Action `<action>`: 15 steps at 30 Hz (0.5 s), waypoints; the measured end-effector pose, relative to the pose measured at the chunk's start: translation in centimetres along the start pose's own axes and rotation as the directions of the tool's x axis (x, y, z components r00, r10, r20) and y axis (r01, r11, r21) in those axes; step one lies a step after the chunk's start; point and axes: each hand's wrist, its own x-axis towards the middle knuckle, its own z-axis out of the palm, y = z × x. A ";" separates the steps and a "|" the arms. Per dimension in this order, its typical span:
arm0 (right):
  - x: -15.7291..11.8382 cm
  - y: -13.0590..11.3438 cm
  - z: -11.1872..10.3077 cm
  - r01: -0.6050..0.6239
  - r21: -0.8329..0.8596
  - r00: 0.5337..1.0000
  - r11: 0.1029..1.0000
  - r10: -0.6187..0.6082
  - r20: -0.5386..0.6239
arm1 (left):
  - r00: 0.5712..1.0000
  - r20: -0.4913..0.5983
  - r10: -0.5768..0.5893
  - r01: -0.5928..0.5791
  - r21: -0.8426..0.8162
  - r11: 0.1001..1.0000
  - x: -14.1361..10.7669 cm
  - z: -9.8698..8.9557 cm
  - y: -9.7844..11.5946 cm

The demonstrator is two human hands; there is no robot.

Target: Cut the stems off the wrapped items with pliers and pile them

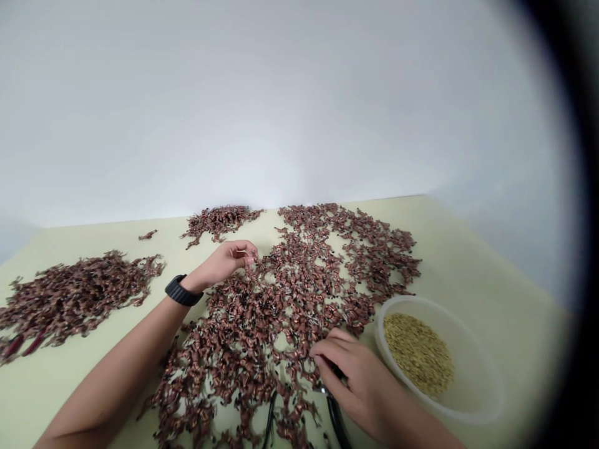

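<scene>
Small brown animal figurines (299, 274) with dark feet lie in a wide, loose pile across the middle of the table. At the pile's left edge, my left hand (229, 259) pinches what looks like one figurine between thumb and fingers. My right hand (358, 377) is low over the pile's right side, its thumb and fingertips pressed together; whatever they hold is hidden. Partly beneath it lies a black-handled tool (337, 421) with a bit of bare metal showing. Another thin black handle (270, 419) pokes out among the figurines nearby.
A translucent white bowl (477, 408) holding small golden-yellow pieces (418, 352) stands on the right. More brown figurines form a heap (84, 293) at left, with dark red handles (32, 343) beside it, and a smaller heap (219, 221) at the back. A pale wall rises behind the table.
</scene>
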 end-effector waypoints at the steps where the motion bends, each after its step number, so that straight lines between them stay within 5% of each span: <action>1: 0.0 0.0 0.0 0.000 0.000 1.000 1.000 0.000 0.001 | 1.000 -0.026 -0.011 0.011 -0.021 1.000 0.0 -0.2 -0.2; 4: 0.0 0.1 0.0 0.003 -0.002 1.000 1.000 -0.003 0.001 | 0.985 -0.170 -0.002 -0.006 -0.046 0.999 0.4 -1.7 -1.2; 7: 0.1 0.1 0.2 0.004 -0.001 1.000 1.000 -0.004 -0.001 | 0.925 -0.380 0.008 -0.042 -0.079 0.996 1.2 -4.2 -2.7; 11: 0.0 0.3 0.3 0.016 -0.012 1.000 1.000 -0.016 -0.019 | 0.724 -0.688 -0.056 -0.105 -0.190 0.976 2.2 -7.4 -4.4; 15: 0.0 0.2 0.3 0.015 -0.008 1.000 1.000 -0.015 -0.021 | 0.733 -0.676 -0.081 -0.081 -0.205 0.975 2.1 -8.4 -5.0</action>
